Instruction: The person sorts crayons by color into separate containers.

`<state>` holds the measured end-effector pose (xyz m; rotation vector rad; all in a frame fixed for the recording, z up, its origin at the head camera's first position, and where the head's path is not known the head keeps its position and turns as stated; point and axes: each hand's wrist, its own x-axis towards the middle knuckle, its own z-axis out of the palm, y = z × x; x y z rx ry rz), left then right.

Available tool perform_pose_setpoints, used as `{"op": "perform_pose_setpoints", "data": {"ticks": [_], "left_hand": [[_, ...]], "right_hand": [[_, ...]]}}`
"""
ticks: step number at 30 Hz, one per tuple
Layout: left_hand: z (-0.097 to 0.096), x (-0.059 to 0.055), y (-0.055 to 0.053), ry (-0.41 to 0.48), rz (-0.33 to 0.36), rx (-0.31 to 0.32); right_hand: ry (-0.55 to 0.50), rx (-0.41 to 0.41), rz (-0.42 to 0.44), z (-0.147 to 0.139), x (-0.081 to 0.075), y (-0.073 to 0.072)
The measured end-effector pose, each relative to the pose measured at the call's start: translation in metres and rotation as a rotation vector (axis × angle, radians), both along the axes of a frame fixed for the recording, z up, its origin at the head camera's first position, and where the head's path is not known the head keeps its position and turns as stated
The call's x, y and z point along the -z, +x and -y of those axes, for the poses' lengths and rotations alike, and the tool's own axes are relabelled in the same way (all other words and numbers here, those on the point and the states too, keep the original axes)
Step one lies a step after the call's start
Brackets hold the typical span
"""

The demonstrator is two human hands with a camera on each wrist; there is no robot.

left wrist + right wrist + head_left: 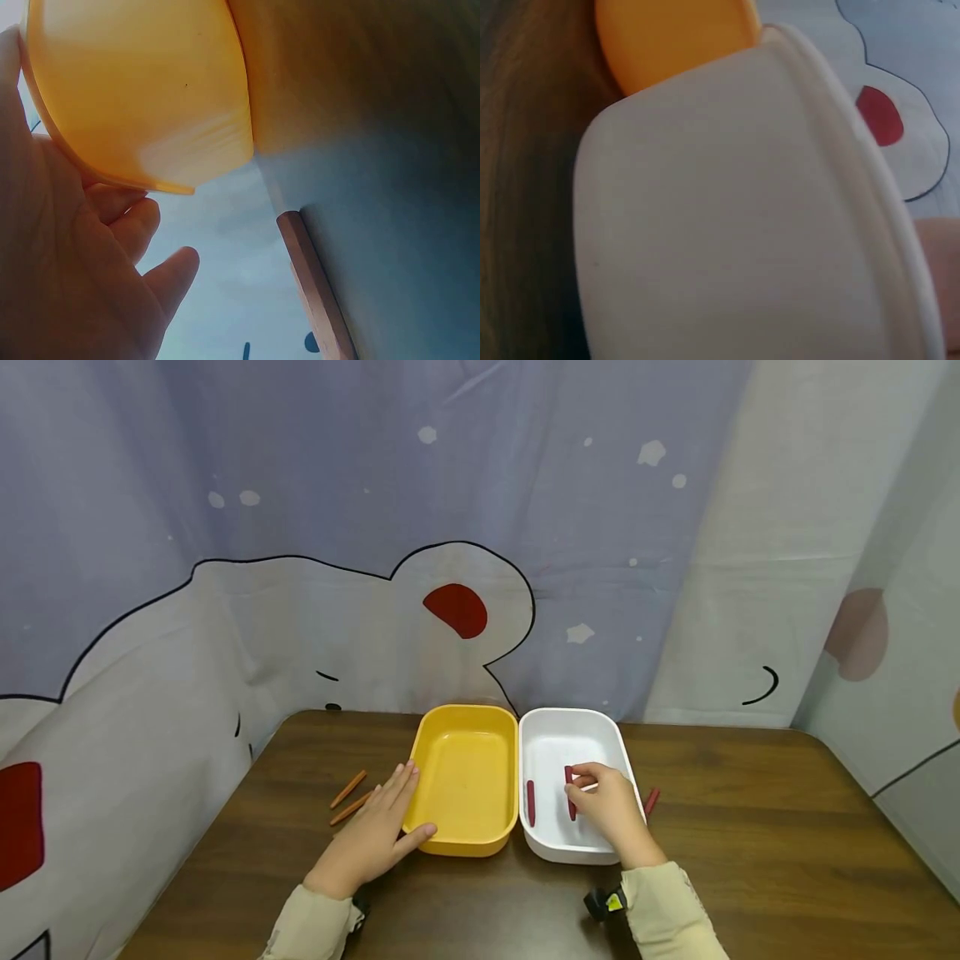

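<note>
My right hand [613, 810] pinches a short dark red stick [572, 809] between thumb and fingers, over the inside of the white tub [549, 847]. A second dark red stick [531, 803] lies in the tub, along its left side. With fingers straight, my left hand [363, 847] rests on the left rim of the yellow tub [468, 777], whose inside shows no objects. In the left wrist view, the left hand [82, 262] lies against the yellow tub's rim. The white tub's outer wall [720, 210] fills most of the right wrist view and hides most of the right hand.
Two orange-brown sticks [348, 788] lie on the wooden table [750, 843], left of the yellow tub. Another dark red stick [652, 801] lies right of the white tub. The tubs stand side by side near a printed curtain [337, 627] at the back.
</note>
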<state>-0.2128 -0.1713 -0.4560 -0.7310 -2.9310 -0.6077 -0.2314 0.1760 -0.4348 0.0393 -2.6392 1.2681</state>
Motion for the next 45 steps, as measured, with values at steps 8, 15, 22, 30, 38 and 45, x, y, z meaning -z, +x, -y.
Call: {"op": "perform_pose_setpoints", "data": {"ticks": [8, 15, 22, 30, 38, 45], "left_hand": [[0.000, 0.001, 0.000, -0.004, 0.006, -0.003], [0.000, 0.001, 0.000, -0.005, 0.002, -0.003], [0.000, 0.000, 0.000, -0.003, -0.001, 0.002], [0.001, 0.000, 0.000, -0.005, 0.007, 0.001], [0.000, -0.001, 0.000, -0.001, 0.004, 0.004], [0.000, -0.002, 0.001, -0.001, 0.007, -0.001]], "right_hand": [[0.104, 0.015, -0.015, 0.003, 0.002, 0.001], [0.128, 0.016, -0.047, 0.002, -0.001, 0.001], [0.115, 0.016, -0.077, -0.004, -0.013, 0.006], [0.075, 0.022, -0.066, -0.020, -0.027, 0.010], [0.027, 0.084, -0.051, -0.039, -0.037, 0.012], [0.040, 0.138, -0.053, -0.060, -0.038, 0.012]]}}
